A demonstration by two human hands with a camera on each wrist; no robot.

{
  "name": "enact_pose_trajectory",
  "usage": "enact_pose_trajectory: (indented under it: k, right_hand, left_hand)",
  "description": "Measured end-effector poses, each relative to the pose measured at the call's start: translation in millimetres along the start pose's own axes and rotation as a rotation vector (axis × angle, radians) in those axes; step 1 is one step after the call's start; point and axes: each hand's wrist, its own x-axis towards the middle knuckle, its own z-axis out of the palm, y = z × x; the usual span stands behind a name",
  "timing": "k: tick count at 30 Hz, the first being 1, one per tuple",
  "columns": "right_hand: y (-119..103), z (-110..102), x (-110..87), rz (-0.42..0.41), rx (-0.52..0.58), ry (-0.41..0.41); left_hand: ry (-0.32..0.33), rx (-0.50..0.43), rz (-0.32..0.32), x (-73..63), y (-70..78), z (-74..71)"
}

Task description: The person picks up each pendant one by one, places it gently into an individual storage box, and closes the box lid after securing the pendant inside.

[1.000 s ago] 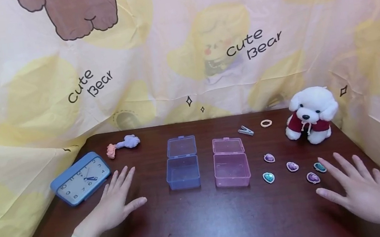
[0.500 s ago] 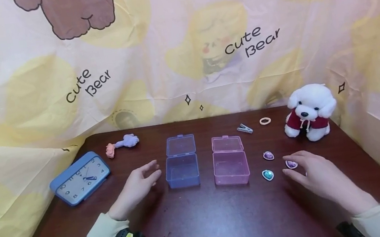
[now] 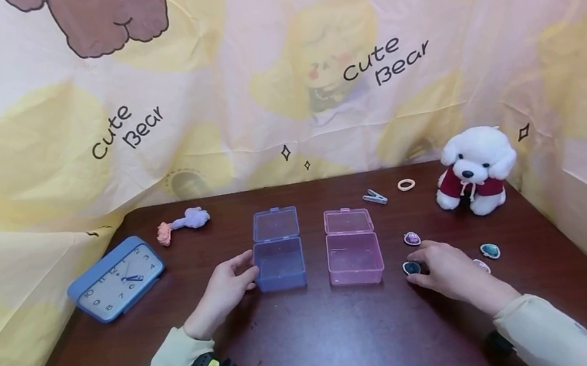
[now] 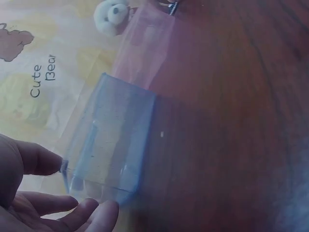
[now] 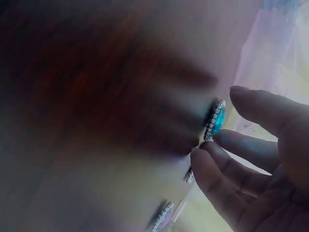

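Observation:
In the head view my left hand (image 3: 225, 291) is at the left side of the blue clear plastic box (image 3: 279, 265), whose lid lies back. The left wrist view shows those fingertips (image 4: 104, 212) touching the box's end. To the right stands a pink clear plastic box (image 3: 355, 258), lid also back. My right hand (image 3: 452, 270) is low over a teal gem (image 3: 412, 267) with a beaded rim. Thumb and fingers flank this gem (image 5: 219, 120) in the right wrist view; the thumb is apart from it. A purple gem (image 3: 412, 238) lies just beyond.
Near my right wrist lie a teal gem (image 3: 490, 251) and a partly covered purple gem (image 3: 481, 266). Farther back are a clip (image 3: 375, 197), a ring (image 3: 406, 185) and a plush dog (image 3: 476, 171). At left are a blue clock (image 3: 117, 280) and a lilac-and-pink item (image 3: 189, 219).
My left hand has moved right to the blue box's side. My right hand has swept left over the gems to the teal one; its spread fingers have drawn together. One purple gem is now hidden.

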Motion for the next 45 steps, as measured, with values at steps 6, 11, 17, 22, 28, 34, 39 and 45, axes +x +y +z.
enact_pose_trajectory:
  k: [6, 11, 17, 22, 28, 34, 39, 45]
  right_hand:
    - [-2.7, 0.9, 2.4, -0.043, -0.052, 0.036]
    - [-0.4, 1.2, 5.2, -0.013, 0.002, -0.002]
    - [3.0, -4.9, 12.1, 0.109, 0.138, -0.129]
    - [4.0, -8.3, 14.6, 0.155, 0.160, -0.179]
    - [4.3, -16.7, 11.8, 0.141, 0.161, -0.137]
    - [-12.2, -45.5, 16.7, 0.080, 0.190, -0.023]
    - [-43.8, -63.2, 34.8, -0.054, 0.171, 0.097]
    - [-97.4, -59.7, 70.6, -0.196, 0.133, 0.141]
  left_hand:
    - [-0.026, -0.023, 0.024, -1.8, -3.7, 3.4]
    - [-0.030, -0.037, 0.016, -2.4, -5.1, 4.2]
    - [-0.029, -0.045, 0.025, -2.1, -6.9, 4.8]
    - [-0.034, -0.037, 0.016, -2.8, -7.6, 6.1]
    - [-0.026, -0.027, 0.007, -3.1, -8.2, 6.4]
    - [-0.039, -0.030, 0.008, -3.0, -8.4, 5.4]
    - [-0.043, -0.038, 0.001, -3.7, -7.3, 4.1]
    - [-0.046, -0.034, -0.001, -2.0, -6.1, 4.7]
